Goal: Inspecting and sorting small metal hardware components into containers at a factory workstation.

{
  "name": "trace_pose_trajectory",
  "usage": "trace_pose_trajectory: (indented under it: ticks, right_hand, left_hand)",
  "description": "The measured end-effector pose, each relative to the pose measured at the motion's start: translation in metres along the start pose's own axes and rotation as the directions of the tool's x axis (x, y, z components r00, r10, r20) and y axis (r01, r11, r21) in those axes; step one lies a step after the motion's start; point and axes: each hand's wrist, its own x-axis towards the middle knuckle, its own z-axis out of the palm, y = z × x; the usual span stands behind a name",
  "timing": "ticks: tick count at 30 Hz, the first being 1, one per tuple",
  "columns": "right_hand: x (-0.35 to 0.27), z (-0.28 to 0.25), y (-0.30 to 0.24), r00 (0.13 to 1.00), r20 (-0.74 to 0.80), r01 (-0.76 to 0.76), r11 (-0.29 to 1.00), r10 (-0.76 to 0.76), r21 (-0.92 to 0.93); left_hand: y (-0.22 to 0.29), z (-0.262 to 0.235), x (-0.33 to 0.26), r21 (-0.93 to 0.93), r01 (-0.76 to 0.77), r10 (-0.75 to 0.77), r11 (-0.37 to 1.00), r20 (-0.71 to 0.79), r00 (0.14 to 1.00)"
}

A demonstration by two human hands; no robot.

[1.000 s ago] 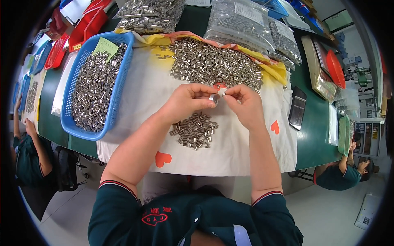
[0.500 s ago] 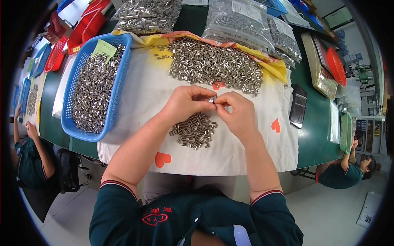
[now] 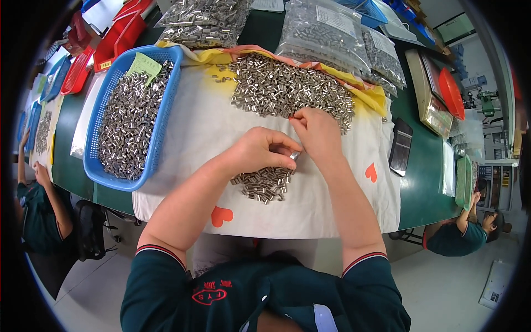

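My left hand point(image 3: 259, 150) is closed around a small shiny metal piece point(image 3: 295, 156), pinched between thumb and fingers. Under and in front of that hand lies a small heap of short metal sleeves point(image 3: 264, 187). My right hand point(image 3: 321, 131) reaches to the near edge of a large pile of the same sleeves point(image 3: 287, 83), its thumb and finger pressed together; whatever they may grip is too small to make out. Both piles rest on a white cloth point(image 3: 343, 207) with red hearts and a yellow edge folded up behind the large pile.
A blue basket point(image 3: 114, 183) full of metal sleeves stands at left. Clear bags of metal parts point(image 3: 323, 27) sit along the back. To the right lie a phone point(image 3: 401, 145) and a red tray point(image 3: 452, 91). Co-workers sit at left point(image 3: 44, 207) and right point(image 3: 463, 235).
My hands have parted. The right hand moved away from the piece and forward to the large pile's edge; the left keeps the piece, shifted slightly nearer me and right.
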Motion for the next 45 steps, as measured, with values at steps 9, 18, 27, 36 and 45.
trace_pose_trajectory:
  ticks: [9, 18, 27, 36, 45]
  right_hand:
    - [-0.017, -0.013, -0.01, 0.998, -0.038, -0.037, 0.968, 0.048, 0.247]
    - [-0.033, -0.025, -0.016, 0.991, 0.122, -0.114, 0.811, 0.052, 0.573]
    - [-0.04, -0.022, -0.026, 0.991, -0.048, 0.132, 0.974, -0.125, 0.187]
    - [-0.022, -0.046, -0.005, 0.953, 0.284, -0.22, 0.886, 0.106, 0.408]
    - [0.005, 0.006, 0.0, 0.997, -0.022, 0.071, 0.983, -0.076, -0.167]
  left_hand:
    - [-0.01, -0.004, 0.004, -0.477, -0.087, -0.006, 0.875, -0.19, 0.982]
    - [-0.006, -0.004, 0.005, -0.468, -0.053, -0.034, 0.882, -0.177, 0.984]
    - [-0.009, 0.001, 0.004, -0.295, -0.02, -0.062, 0.955, -0.264, 0.963]
    - [-0.005, 0.004, 0.001, -0.097, 0.018, -0.022, 0.995, -0.045, 0.999]
    - [-0.004, 0.0, 0.003, -0.13, 0.01, -0.01, 0.991, 0.006, 1.0]
